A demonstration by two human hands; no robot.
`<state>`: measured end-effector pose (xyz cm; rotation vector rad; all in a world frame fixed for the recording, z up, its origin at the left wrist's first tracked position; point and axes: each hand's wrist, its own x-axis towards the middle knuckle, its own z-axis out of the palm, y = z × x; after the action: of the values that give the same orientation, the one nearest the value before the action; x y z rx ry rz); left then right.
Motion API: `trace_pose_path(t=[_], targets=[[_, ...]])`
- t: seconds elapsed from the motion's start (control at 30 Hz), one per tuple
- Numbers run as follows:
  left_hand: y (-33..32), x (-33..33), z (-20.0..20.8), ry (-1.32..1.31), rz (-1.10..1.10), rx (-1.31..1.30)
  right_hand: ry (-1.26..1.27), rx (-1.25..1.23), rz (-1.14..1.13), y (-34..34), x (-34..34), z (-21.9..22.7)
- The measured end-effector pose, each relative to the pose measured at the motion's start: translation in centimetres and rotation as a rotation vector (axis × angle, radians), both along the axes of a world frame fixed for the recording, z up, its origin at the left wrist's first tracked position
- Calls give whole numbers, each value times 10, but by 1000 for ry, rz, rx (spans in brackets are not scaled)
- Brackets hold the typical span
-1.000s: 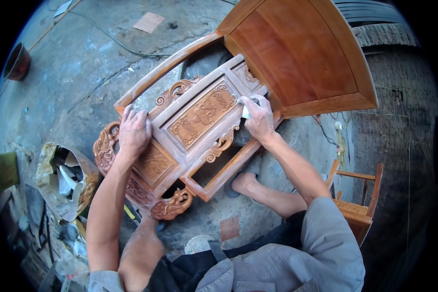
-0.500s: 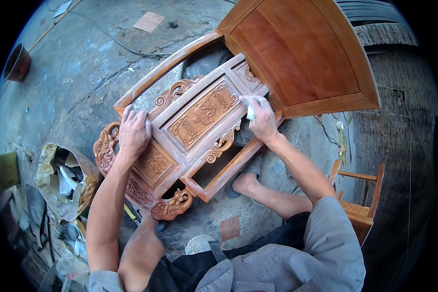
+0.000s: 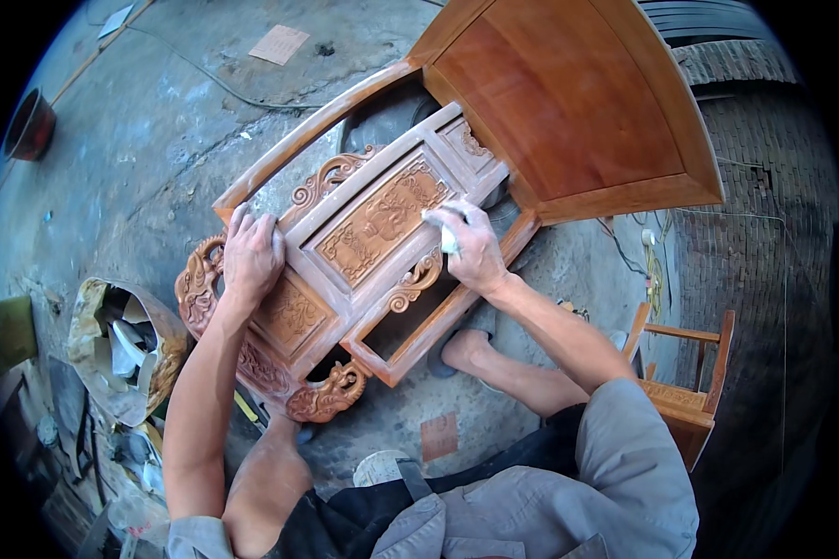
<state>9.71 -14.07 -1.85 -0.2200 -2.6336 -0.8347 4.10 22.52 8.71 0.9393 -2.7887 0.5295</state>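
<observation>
A carved wooden chair lies tipped in front of me, its dusty backrest [image 3: 382, 224] facing up and its broad seat [image 3: 559, 102] rising at the upper right. At the backrest's left side, my left hand [image 3: 254, 253] is closed over the frame edge, the fingertips curled out of sight. My right hand [image 3: 471, 250] pinches a small whitish pad [image 3: 449, 240], perhaps folded sandpaper, against the lower right border of the carved middle panel. Pale dust coats the fingers of both hands. Carved scrollwork [image 3: 415, 284] sits just below the right hand.
An open sack [image 3: 172, 349] of scraps stands at the left, with clutter below it. A small wooden stool [image 3: 685, 396] is at the right, near cables. A dark bucket [image 3: 31, 124] stands far left. My legs flank the chair's near side.
My right hand has slid left and slightly down along the panel border with the pad. The left hand keeps its hold on the frame; the whole view has shifted a little.
</observation>
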Motion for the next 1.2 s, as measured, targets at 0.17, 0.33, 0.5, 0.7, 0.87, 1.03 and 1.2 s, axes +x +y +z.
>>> trace_pose_path(t=[0.17, 0.33, 0.5, 0.7, 0.87, 1.03, 1.2], targets=[[1, -2, 1, -32, -11, 1, 50, 82, -70, -7, -6, -12], [1, 0, -1, -30, -13, 0, 82, 115, -82, -12, -11, -16], [0, -1, -1, -59, -16, -18, 140, 189, -129, -23, -4, -17], [-1, 0, 0, -82, -13, -22, 102, 149, -67, -16, -15, -16], [1, 0, 3, -54, -9, -1, 164, 168, -35, -15, -32, -23], [0, -2, -1, -48, -3, -5, 110, 152, 21, -3, -16, -20], [-1, -1, 1, -68, -11, -6, 66, 165, 18, -19, -29, -17]])
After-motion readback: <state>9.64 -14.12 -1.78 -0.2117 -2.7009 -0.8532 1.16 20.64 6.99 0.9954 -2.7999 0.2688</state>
